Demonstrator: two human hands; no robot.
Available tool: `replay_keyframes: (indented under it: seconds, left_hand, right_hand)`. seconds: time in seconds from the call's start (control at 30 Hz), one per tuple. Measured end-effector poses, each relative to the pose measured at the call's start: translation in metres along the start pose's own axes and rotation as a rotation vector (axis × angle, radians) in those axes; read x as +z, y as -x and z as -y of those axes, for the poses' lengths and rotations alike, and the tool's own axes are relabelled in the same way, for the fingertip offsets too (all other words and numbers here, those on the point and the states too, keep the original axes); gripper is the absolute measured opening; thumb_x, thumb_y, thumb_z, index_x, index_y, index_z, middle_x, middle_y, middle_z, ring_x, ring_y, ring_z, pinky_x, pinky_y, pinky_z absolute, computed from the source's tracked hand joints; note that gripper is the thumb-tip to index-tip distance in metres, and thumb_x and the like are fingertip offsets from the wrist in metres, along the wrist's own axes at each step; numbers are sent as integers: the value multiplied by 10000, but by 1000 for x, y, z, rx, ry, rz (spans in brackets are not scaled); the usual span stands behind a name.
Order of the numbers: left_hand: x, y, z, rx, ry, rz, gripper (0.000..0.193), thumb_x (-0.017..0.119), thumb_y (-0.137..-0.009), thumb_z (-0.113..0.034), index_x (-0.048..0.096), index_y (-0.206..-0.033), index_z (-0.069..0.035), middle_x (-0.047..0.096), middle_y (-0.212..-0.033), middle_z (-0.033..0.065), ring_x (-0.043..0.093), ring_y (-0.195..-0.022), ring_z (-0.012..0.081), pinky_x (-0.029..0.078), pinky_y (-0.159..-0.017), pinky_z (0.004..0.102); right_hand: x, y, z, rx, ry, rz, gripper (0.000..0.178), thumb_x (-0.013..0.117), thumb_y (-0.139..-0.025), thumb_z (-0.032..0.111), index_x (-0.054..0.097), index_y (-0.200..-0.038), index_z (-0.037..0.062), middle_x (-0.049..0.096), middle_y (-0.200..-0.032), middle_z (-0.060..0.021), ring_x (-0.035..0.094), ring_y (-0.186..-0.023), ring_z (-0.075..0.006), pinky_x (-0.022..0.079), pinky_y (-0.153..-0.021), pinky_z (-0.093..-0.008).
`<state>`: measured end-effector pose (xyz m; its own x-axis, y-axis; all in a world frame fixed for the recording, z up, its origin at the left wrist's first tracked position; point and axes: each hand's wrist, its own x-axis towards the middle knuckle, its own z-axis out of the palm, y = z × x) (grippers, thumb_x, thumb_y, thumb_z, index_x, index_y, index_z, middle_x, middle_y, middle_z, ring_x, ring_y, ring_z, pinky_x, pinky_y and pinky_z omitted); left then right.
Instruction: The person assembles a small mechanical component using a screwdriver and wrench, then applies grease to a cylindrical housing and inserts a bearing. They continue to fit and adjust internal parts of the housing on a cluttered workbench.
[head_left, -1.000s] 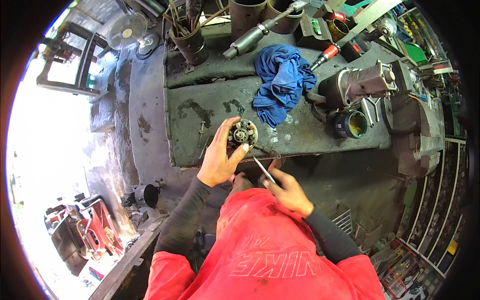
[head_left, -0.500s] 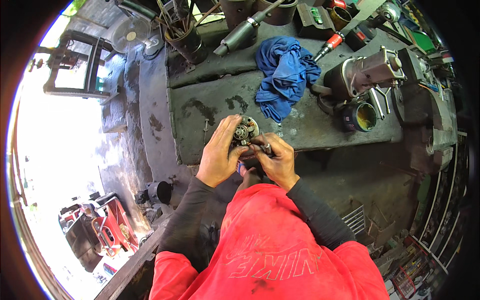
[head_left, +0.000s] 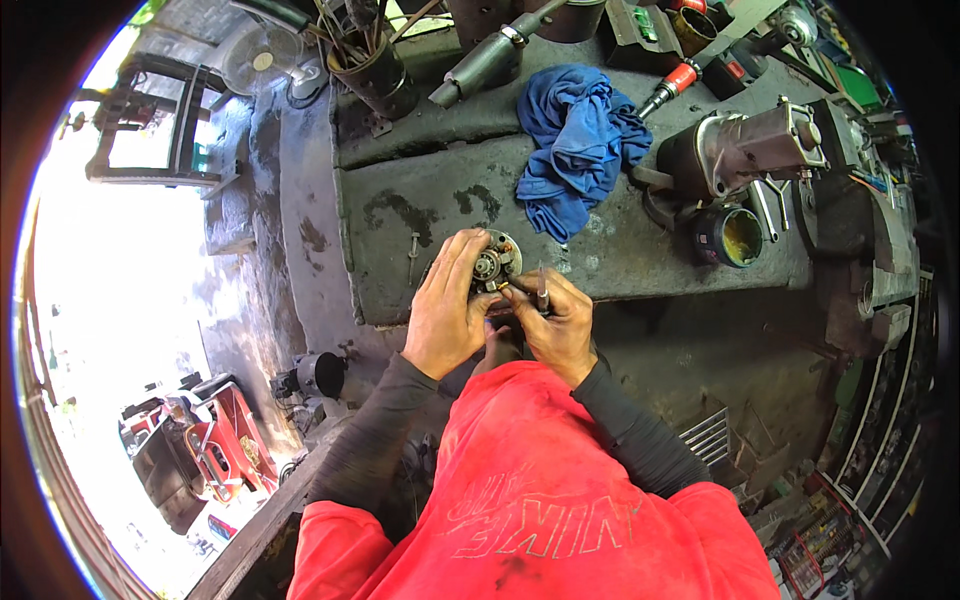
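At the front edge of the bench I hold a round metal motor part (head_left: 509, 257) with a bearing at its centre and a coppery bit at its rim. My left hand (head_left: 446, 308) is closed round the part's left side, fingers over its edge and thumb at its lower side. My right hand (head_left: 557, 322) pinches at the part's lower right rim, thumb and index finger pressed together. Between the fingers of that hand stands a slim dark tool (head_left: 543, 290), its thin end pointing up; its kind is not clear. The fingertips partly hide where they meet the part.
On the dark bench (head_left: 450, 170) lie a bolt (head_left: 413, 258) and a crumpled blue cloth (head_left: 580, 140). To the right stand a motor housing (head_left: 745, 150), an open can of yellowish grease (head_left: 729, 237) and some wrenches (head_left: 765, 208). A tool-filled can (head_left: 375, 80) is at the back left.
The slim tool in my right hand now stands more upright. Both hands stay at the part, with the fingers shifted only slightly; the whole view has moved a little.
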<state>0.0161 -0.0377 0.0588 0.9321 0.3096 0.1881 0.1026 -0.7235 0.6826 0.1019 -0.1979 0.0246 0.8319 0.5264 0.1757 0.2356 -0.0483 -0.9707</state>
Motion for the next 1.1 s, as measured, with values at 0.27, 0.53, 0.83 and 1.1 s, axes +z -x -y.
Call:
replay_keyframes:
  seconds: [0.27, 0.53, 0.83, 1.1]
  left_hand:
    - [-1, 2, 7, 15, 4, 6, 739, 781, -840, -15, 541, -1540, -9, 597, -1530, 232, 576, -1433, 420, 483, -1182, 460]
    - [-3, 2, 2, -91, 130, -18, 770, 810, -857, -52, 514, -1566, -8, 597, -1551, 216, 570, -1453, 397, 468, -1200, 443]
    - [18, 21, -8, -310, 400, -352, 495, 922, -755, 29, 689, -1189, -18, 668, -1433, 139, 679, -1280, 269, 577, -1054, 394]
    - [16, 20, -6, -287, 334, -308, 681, 906, -723, 74, 685, -1357, -41, 601, -1503, 116, 621, -1358, 271, 618, -953, 388]
  right_hand:
    - [-6, -7, -3, -77, 44, 117, 103, 757, -874, -40, 725, -967, -9, 689, -871, -122, 677, -750, -275, 536, -668, -372]
    - [-42, -40, 15, 301, 152, 148, 280, 777, -927, 84, 724, -1191, 5, 664, -874, -105, 646, -772, -249, 527, -745, -377]
    - [2, -94, -62, -19, 515, 205, 612, 716, -906, 48, 514, -1476, -44, 566, -1311, -296, 605, -1190, -479, 521, -1041, -491]
    - [-100, -54, -11, -182, 483, -84, 281, 729, -930, 63, 723, -1210, 69, 677, -1178, -174, 704, -1062, -390, 591, -898, -457]
